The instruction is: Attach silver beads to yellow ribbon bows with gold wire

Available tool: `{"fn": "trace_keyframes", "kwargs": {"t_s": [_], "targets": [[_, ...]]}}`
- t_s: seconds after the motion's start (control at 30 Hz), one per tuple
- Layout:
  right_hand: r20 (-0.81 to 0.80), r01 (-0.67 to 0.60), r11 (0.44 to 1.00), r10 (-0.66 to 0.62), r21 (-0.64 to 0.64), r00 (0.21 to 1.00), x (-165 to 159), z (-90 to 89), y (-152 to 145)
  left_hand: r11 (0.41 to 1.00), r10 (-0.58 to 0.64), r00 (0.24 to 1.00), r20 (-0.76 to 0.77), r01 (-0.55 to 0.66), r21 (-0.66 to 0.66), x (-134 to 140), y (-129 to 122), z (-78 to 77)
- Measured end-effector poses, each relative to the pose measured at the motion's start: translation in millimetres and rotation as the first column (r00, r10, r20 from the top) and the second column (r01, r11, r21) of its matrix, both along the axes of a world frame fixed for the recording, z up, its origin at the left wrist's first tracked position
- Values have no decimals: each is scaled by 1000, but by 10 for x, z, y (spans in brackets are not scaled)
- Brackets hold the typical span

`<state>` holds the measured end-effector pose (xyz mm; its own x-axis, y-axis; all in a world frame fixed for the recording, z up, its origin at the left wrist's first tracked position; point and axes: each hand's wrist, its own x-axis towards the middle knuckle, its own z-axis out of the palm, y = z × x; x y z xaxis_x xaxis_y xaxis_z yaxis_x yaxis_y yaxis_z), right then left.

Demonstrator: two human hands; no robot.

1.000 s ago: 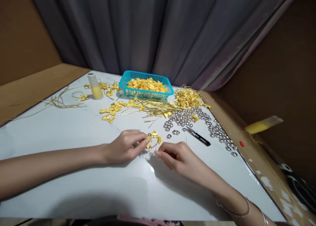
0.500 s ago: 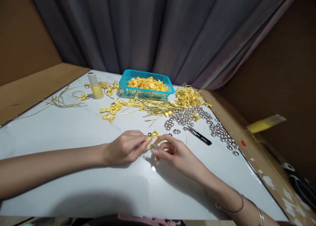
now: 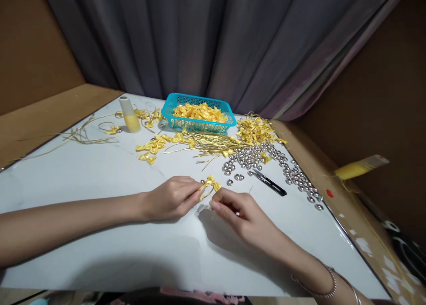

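A small yellow ribbon bow (image 3: 211, 180) with a thin gold loop below it is pinched between the thumb and fingertips of my left hand (image 3: 175, 197). One silver bead (image 3: 202, 181) shows right beside those fingertips. Close by on the right, my right hand (image 3: 238, 209) has its thumb and index finger pressed together just below the bow. Whatever lies in that pinch is too small to make out. A thin dark line, perhaps a needle (image 3: 251, 189), shows just behind the right knuckles.
A blue basket (image 3: 199, 126) of yellow bows stands at the back. Before it lie gold cords (image 3: 213, 143), silver beads (image 3: 246, 156) and black thread snips (image 3: 270, 183). Yellow thread spools stand left (image 3: 131, 118) and lie right (image 3: 361, 168). More bows (image 3: 254, 129) are heaped at back right.
My right thumb and index finger, apart before, have closed together. The right hand has turned and shifted slightly, showing more of the bow and its loop. My left hand keeps its pinch.
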<state>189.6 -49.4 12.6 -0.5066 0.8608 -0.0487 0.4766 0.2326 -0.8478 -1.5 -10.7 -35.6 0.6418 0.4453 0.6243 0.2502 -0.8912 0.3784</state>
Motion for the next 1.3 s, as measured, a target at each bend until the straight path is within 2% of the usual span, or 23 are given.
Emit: {"fn": "trace_keyframes", "kwargs": {"t_s": [0.1,0.17,0.23,0.3,0.43,0.53,0.6,0.67,0.73,0.9,1.07,1.2,1.3], "targets": [[-35,57,996,-55,67,998,45,46,43,999,-38,998,-40,37,-22,2,-6,14],[-73,70,996,-66,52,995,72,61,75,997,-73,995,-61,70,-42,0,-7,24],[-149,60,997,-67,-50,986,91,64,104,993,-103,991,-84,98,-67,-3,-5,32],[-255,29,977,-84,-210,963,104,56,130,989,-123,987,-107,113,-90,-6,-3,39],[-431,-75,874,-160,-480,888,128,15,194,981,-146,983,-107,131,-140,-4,-12,70],[-541,-206,776,-199,-596,817,158,-22,246,959,-172,980,-97,145,-243,-5,-25,98],[-567,-242,724,-242,-646,787,181,-36,272,931,-179,980,-81,143,-336,-9,-32,110],[-551,-232,688,-286,-688,784,204,-37,286,888,-182,982,-50,142,-438,-11,-37,118],[-524,-208,680,-298,-704,798,221,-28,290,820,-188,982,-14,149,-553,-8,-40,133],[-482,-108,747,-305,-656,821,217,-2,275,600,-161,985,59,145,-787,8,-25,209],[-476,-34,780,-346,-625,808,195,4,268,397,-147,975,169,215,-892,-4,6,238],[-455,-10,793,-339,-609,823,181,-1,264,319,-123,965,233,261,-911,-15,25,212],[-414,82,839,-348,-538,841,150,-6,239,289,-107,958,266,286,-913,-12,38,203]]}}
